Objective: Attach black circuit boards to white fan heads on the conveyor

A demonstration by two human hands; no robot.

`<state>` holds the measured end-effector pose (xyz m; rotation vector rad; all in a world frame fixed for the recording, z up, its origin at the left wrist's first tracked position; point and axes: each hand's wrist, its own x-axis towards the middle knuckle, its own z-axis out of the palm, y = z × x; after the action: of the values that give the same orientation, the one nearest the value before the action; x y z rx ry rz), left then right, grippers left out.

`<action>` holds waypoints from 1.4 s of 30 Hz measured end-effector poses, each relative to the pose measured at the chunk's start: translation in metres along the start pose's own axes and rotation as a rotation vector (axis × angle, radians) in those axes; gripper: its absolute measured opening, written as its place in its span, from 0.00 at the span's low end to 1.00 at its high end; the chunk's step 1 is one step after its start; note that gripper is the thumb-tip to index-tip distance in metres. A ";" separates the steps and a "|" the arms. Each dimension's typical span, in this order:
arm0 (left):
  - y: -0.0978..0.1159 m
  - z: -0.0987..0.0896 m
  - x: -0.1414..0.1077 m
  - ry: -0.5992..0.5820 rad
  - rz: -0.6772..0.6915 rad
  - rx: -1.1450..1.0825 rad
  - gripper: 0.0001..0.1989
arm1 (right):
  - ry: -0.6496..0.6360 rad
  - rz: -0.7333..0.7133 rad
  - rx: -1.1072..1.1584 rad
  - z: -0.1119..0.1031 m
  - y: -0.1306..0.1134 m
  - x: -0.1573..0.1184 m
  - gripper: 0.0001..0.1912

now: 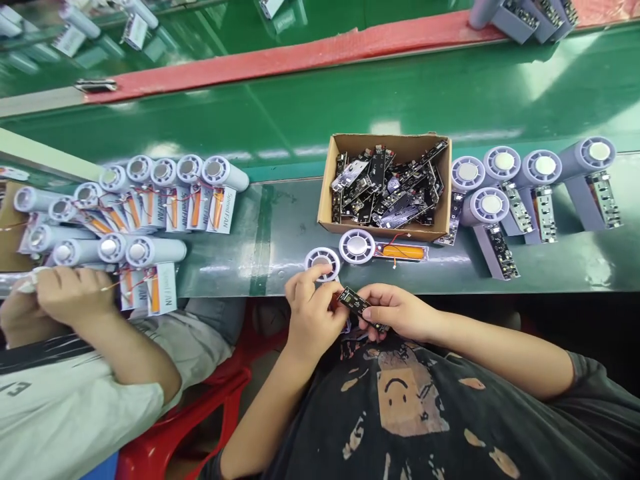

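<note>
At the table's front edge, my left hand (313, 310) is closed around a small lilac handheld fan, with fingers over its round head (321, 259). Most of the fan's lower part is hidden behind that hand. My right hand (395, 312) pinches a black circuit board (356, 303) between thumb and fingers. The board's left end meets the fingertips of my left hand. Just beyond my hands lies another fan (357, 247), its handle open on an orange battery (403, 251) with thin red wires.
A cardboard box (385, 233) full of circuit boards stands behind my hands. Several fans with boards fitted (487, 205) stand at right. At left, a co-worker's hands (75, 297) work beside rows of fans (155, 250). A red strip (300, 59) runs along the back.
</note>
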<state>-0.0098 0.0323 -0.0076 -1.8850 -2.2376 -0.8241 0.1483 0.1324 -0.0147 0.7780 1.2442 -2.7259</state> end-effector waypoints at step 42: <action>-0.025 -0.030 -0.024 -0.168 0.189 0.225 0.17 | 0.343 -0.153 -0.450 0.010 0.004 0.020 0.17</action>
<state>-0.0354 -0.0051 -0.0007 -2.0789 -2.0922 -0.3829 0.1272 0.1257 -0.0212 1.1542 1.9651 -2.3234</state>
